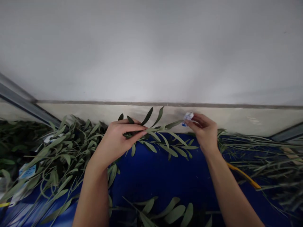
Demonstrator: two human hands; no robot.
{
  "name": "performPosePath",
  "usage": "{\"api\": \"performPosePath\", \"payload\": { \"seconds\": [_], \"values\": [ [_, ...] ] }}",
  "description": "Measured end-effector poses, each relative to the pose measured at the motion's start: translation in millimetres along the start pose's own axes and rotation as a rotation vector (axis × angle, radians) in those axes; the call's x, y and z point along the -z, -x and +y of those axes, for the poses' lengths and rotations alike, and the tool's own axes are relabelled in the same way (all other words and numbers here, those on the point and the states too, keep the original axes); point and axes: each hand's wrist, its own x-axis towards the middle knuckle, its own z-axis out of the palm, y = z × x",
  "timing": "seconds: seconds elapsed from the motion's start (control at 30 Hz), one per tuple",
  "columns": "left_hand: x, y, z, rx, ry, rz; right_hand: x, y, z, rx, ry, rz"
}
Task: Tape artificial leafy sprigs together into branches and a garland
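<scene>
My left hand (119, 135) is closed, thumb and fingers pinching a leafy green sprig (169, 148) whose narrow leaves fan out to the right. Between the thumb and fingers of my right hand (205, 130) is a small crumpled white-and-blue wrapper (188, 117), its exact kind too small to tell. One leaf tip of the sprig reaches close to this wrapper. Both hands are above the far edge of a blue surface (165, 179), near the wall.
A heap of leafy stems (59, 154) lies to the left, with a light-blue tag (27, 171) among it. Thin green stems (260, 157) spread on the right beside a yellow-orange strip (246, 175). More leaves (175, 214) lie nearest me. A pale wall (151, 56) stands behind.
</scene>
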Motion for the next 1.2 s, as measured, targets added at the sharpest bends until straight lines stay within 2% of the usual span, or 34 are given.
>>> {"api": "performPosePath", "payload": {
  "seconds": [0.07,0.17,0.63,1.03,1.2],
  "values": [
    [0.7,-0.1,-2.7,-0.001,-0.020,0.006,-7.0,4.1,11.1,-0.012,0.165,-0.071],
    [1.6,-0.2,-5.5,0.003,-0.025,0.008,-11.7,9.2,21.7,-0.018,0.285,-0.124],
    [1.2,0.8,-5.3,0.008,-0.025,0.015,-13.2,21.0,42.8,-0.036,0.426,-0.178],
    [1.8,0.8,-6.2,0.005,-0.017,0.006,-7.9,16.6,40.3,-0.076,0.607,-0.232],
    [3.7,-0.4,-1.6,0.040,-0.032,-0.032,5.9,7.3,22.4,-0.075,0.721,-0.270]
  ]
}}
